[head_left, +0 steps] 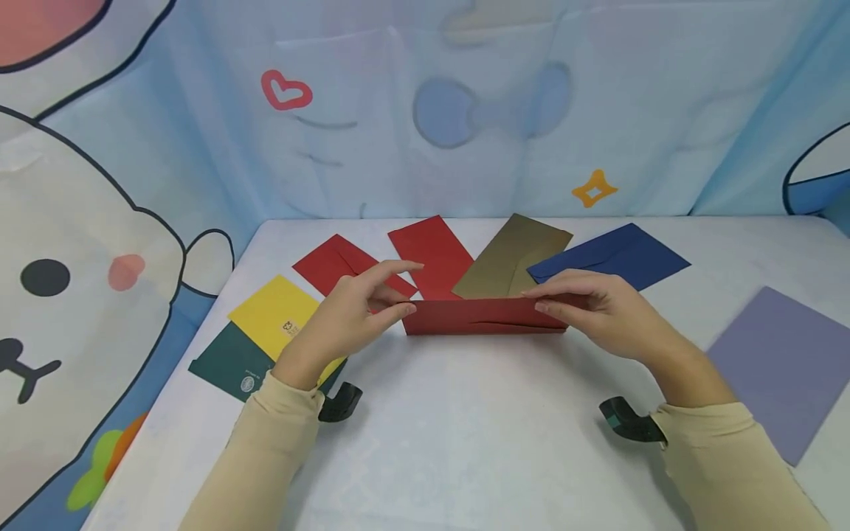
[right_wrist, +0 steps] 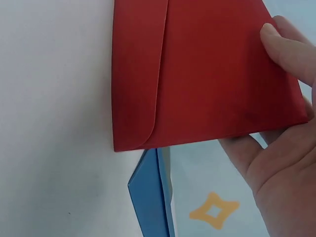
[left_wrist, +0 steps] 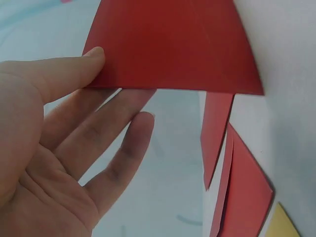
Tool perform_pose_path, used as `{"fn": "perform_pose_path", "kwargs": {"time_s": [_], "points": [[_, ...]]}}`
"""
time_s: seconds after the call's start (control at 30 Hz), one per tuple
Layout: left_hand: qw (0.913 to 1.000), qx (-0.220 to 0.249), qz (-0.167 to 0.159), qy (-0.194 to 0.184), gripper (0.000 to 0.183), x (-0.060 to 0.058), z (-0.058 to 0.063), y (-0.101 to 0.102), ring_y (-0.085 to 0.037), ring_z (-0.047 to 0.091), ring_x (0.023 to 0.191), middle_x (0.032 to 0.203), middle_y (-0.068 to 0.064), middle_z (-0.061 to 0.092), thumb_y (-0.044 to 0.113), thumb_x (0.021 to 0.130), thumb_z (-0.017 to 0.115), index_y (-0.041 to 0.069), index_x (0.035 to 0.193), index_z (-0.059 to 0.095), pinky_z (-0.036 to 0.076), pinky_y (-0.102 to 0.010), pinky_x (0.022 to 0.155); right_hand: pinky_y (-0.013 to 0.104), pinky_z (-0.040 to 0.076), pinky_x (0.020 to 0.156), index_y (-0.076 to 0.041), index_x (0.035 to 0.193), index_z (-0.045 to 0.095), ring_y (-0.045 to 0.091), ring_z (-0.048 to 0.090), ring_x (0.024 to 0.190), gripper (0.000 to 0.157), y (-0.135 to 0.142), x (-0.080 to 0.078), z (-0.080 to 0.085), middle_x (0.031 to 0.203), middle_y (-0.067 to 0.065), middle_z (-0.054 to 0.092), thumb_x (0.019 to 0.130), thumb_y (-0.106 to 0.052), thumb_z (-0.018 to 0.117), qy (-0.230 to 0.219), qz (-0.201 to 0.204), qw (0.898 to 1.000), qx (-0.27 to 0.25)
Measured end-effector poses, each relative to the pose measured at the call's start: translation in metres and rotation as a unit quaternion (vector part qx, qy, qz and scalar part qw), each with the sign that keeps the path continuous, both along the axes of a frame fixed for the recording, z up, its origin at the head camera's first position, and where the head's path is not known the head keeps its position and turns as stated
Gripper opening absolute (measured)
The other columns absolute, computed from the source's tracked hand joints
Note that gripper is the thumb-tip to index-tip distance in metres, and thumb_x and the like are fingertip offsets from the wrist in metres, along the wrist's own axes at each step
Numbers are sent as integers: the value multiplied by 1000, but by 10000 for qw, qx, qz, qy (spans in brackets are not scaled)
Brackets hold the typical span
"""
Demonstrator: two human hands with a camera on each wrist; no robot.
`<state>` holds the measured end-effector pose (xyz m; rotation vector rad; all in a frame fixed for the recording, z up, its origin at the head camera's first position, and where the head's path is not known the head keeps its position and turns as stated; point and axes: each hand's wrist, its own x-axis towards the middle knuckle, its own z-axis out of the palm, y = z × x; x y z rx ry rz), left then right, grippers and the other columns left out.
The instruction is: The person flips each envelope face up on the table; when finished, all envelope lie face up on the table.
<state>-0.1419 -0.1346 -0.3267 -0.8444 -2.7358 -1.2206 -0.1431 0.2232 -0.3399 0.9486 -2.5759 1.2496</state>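
A red envelope (head_left: 485,316) is held by both hands over the white table, seen nearly edge-on in the head view. My left hand (head_left: 345,317) pinches its upper left corner, thumb on the near face and fingers behind. At the opposite upper corner my right hand (head_left: 611,317) grips it the same way. The left wrist view shows the left thumb flat on the plain red envelope (left_wrist: 168,49), with two fingers behind its edge. In the right wrist view, a flap with a rounded corner runs along the lower long side of the envelope (right_wrist: 212,69).
Behind it fan out two red envelopes (head_left: 428,251), a gold-brown one (head_left: 514,251) and a blue one (head_left: 620,254). A yellow envelope (head_left: 268,310) overlaps a dark green one (head_left: 229,361) at left. A purple one (head_left: 783,369) lies right. A printed curtain (head_left: 372,169) hangs behind.
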Motion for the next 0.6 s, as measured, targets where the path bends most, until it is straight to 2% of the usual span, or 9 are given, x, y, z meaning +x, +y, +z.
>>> {"fn": "perform_pose_path", "kwargs": {"time_s": [0.1,0.3,0.6], "points": [[9999,78,-88,42,56,0,0,-3,-2,68,89,95,12,72,16,93,75,26,144,53,56,-33,80,20,49,66,-17,117,76,7,59,94,35,-1,-1,-2,108,-6,70,89,4,72,75,56,10000,-21],[9993,177,-275,-153,54,0,0,-7,-4,69,87,94,10,71,12,91,76,23,140,54,56,-31,83,21,53,68,-14,122,74,8,61,95,40,-1,-1,-6,112,-3,67,87,4,75,-69,136,9999,-27],[9976,273,-471,-433,34,-7,-11,-12,-8,66,96,116,8,67,7,93,73,19,124,65,55,-31,86,23,50,64,-18,124,74,7,55,95,48,-2,-3,-10,109,-7,64,79,-7,86,108,-104,9989,442]]}}
